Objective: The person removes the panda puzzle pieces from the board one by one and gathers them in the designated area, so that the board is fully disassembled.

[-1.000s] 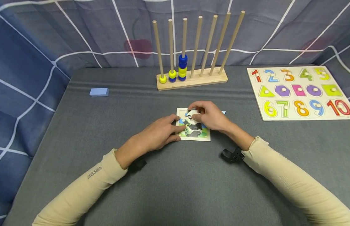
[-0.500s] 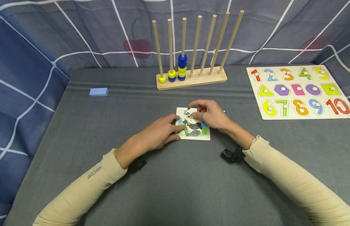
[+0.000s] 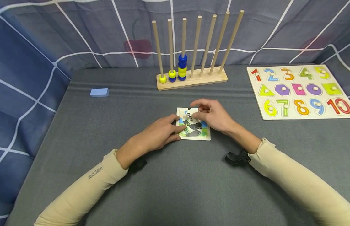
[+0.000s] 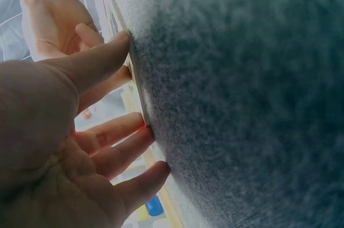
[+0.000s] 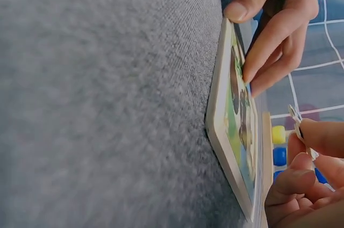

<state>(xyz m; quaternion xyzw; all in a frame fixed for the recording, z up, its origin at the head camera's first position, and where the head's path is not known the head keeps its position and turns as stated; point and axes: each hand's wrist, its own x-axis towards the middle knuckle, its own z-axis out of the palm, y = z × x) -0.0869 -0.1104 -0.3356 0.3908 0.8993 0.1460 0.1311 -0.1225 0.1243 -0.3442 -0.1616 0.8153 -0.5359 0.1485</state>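
A small panda jigsaw board (image 3: 194,133) with a pale wooden rim lies flat on the dark cloth. My left hand (image 3: 160,131) rests at its left side with extended fingers; the index finger touches the picture and the thumb is at the near-left corner. My right hand (image 3: 215,115) is over the board's upper right part. Between thumb and fingers it pinches a thin puzzle piece (image 5: 296,123), seen edge-on and raised off the board in the right wrist view. In the left wrist view, my left fingers (image 4: 121,147) reach the board's edge.
Behind the board stands a wooden peg rack (image 3: 191,82) with yellow and blue beads on three pegs. A number and shape puzzle board (image 3: 302,94) lies at the right. A light blue block (image 3: 99,92) sits at the far left. A checked curtain (image 3: 87,34) backs the table.
My right hand has shifted slightly right with the puzzle piece. A bluish bit visible beyond that hand earlier is now out of sight. The left hand has stayed in place.
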